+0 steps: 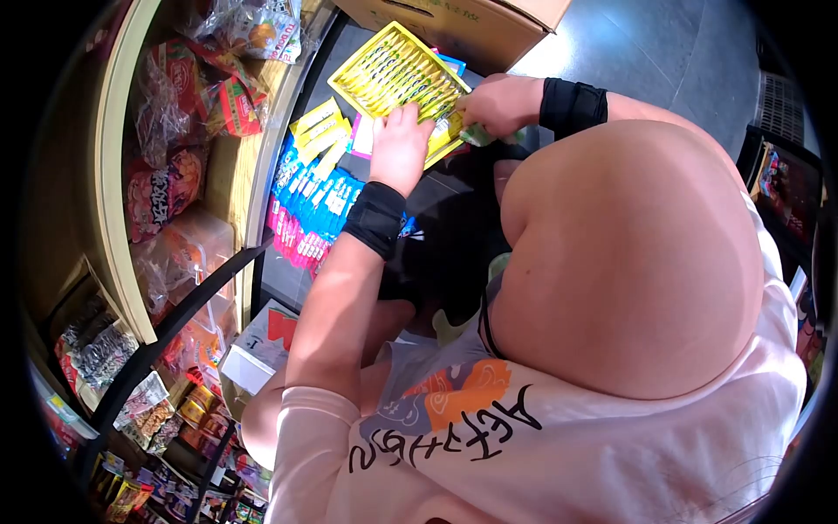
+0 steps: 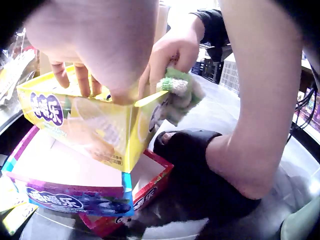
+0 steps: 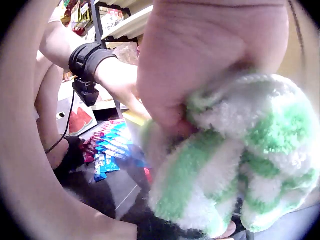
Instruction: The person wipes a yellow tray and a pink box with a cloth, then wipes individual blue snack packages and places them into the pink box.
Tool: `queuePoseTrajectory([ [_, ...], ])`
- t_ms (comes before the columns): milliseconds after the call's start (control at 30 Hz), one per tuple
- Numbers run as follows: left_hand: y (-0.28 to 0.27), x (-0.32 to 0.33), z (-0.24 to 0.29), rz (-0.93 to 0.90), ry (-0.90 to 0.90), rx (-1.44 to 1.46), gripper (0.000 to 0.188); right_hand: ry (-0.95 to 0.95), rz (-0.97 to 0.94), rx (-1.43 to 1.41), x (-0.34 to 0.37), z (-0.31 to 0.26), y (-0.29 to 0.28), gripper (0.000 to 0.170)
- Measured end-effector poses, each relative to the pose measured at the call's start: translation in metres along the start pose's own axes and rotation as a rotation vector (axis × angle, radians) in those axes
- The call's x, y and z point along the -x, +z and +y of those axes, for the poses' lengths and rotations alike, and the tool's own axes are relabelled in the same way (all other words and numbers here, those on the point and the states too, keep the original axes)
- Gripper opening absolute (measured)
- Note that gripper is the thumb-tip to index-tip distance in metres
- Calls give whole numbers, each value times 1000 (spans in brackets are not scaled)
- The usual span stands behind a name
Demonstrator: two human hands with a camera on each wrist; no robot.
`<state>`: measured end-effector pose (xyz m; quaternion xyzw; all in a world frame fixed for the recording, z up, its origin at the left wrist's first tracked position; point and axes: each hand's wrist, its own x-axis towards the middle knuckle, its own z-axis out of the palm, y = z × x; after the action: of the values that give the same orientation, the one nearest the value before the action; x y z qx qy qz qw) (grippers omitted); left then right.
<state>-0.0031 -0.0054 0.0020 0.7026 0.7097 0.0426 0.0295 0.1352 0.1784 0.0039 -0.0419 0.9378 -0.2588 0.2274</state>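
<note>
A yellow display box (image 1: 356, 68) holds a row of slim yellow packs (image 1: 393, 74) and sits tilted on top of other boxes. My left hand (image 1: 401, 147) reaches over its near wall, fingers (image 2: 81, 80) dipping inside among the packs. Their tips are hidden, and I cannot tell whether they pinch a pack. My right hand (image 1: 504, 105) is at the box's right end, gripping a fuzzy green-and-white striped cloth (image 3: 200, 175). In the left wrist view the cloth (image 2: 181, 95) bunches beside the box's corner.
Under the yellow box lie a purple-and-blue box (image 2: 75, 197) and a red box (image 2: 150, 187). Loose yellow packs (image 1: 319, 131), blue packs (image 1: 319, 196) and pink packs (image 1: 292, 236) spread left on the dark floor. A cardboard carton (image 1: 463, 31) stands behind; shelves with bagged snacks (image 1: 166, 188) line the left.
</note>
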Motion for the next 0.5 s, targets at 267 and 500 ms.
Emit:
queuePoseTrajectory([
  [267,-5,-4,15,-140,-57,-107,25,28,-72,12,-8,5,2,37],
  [500,-8,-7,13,-174,-26,-95,25,-52,-128,-326,-11,17,-4,40],
])
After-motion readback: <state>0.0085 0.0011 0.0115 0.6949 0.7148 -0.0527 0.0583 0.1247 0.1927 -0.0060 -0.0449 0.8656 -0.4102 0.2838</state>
